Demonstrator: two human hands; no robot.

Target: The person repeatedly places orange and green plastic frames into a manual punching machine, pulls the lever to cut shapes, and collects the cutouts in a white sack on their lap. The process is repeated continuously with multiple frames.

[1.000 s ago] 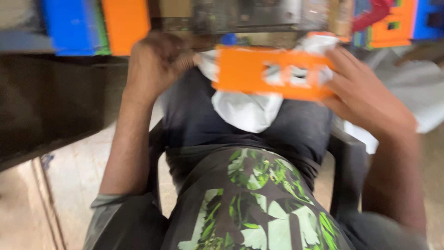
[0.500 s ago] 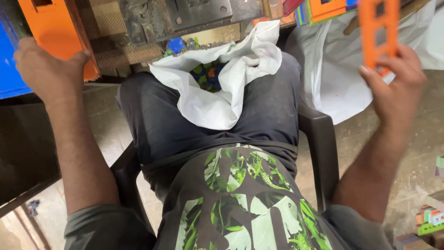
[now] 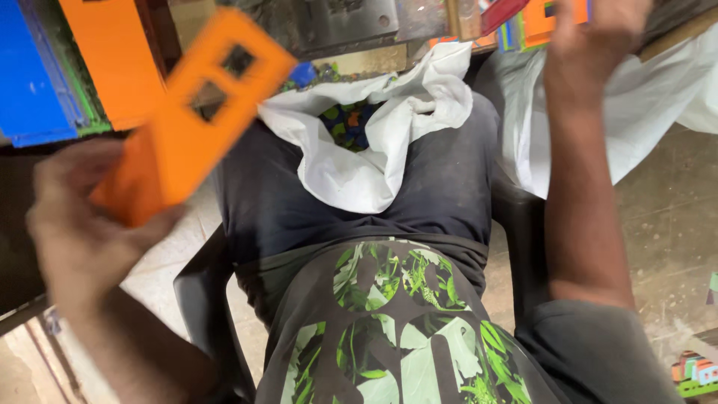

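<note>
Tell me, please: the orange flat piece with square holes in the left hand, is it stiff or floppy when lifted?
The orange piece probably is stiff: held at one end by the left hand, it stays straight. It looks thin with cut-outs, so likely light. Flat, it should not roll.

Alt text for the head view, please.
Left hand holds an orange plastic frame with rectangular cut-outs; right hand reaches towards coloured pieces at the top. A white bag of coloured bits lies open on the seated person's lap.

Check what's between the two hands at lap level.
Head view: a white bag on the lap, open, with coloured pieces inside, lies between the left hand, holding an orange panel, and the right hand.
</note>
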